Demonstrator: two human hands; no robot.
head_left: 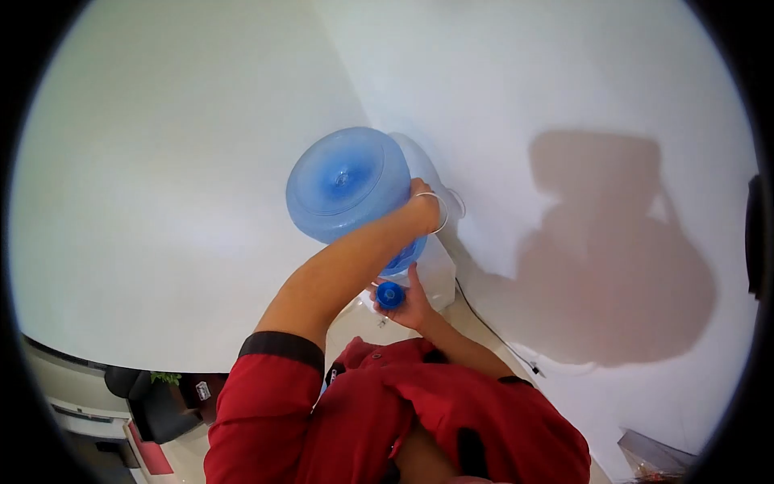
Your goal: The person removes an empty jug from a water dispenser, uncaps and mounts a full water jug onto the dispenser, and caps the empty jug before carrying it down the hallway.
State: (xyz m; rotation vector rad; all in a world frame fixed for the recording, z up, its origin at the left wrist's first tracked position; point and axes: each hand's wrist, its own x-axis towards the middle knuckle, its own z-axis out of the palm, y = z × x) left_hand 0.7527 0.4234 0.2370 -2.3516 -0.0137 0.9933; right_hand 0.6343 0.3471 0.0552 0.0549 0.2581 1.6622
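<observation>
A large translucent blue water jug [334, 181] is tilted with its round base up toward me. My left hand [423, 208], with a thin pale bracelet at the wrist, grips the jug's right side; its fingertips are partly hidden. Below the jug, my right hand [411, 305] has its thumb up and its fingers curled around a round blue cap [390, 295]. My left forearm crosses in front of the jug's lower part. Whether the cap is joined to the jug cannot be seen.
A white, box-like unit [439, 276] stands behind and below the jug, beside the white wall [516, 73]. A dark cord [492, 332] ends in a plug at right. Black chairs [161, 410] and a plant [166, 377] are at lower left. A clear-sided box [653, 458] lies at lower right.
</observation>
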